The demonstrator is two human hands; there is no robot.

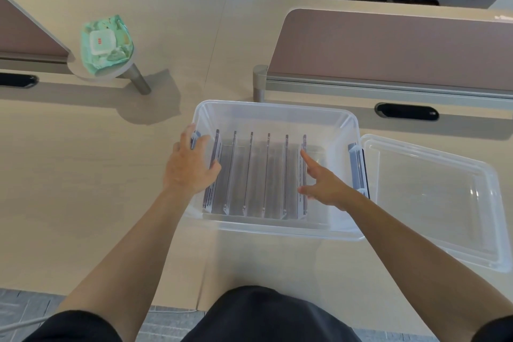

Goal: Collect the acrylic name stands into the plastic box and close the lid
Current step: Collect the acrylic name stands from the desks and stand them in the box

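A clear plastic box [277,110] stands open on the desk in front of me. Several acrylic name stands [258,175] sit upright inside it in a row, side by side. My left hand [188,164] lies over the box's left rim, fingers straight, touching the leftmost stand and the left latch. My right hand [323,183] is inside the box with relaxed fingers, its index finger touching the rightmost stand. The clear lid [433,197] lies flat on the desk, right of the box.
A green pack of wet wipes [107,44] rests on a small round shelf at the back left. Pink desk dividers [388,47] run along the back. Cable slots [406,111] sit in the desk behind the box.
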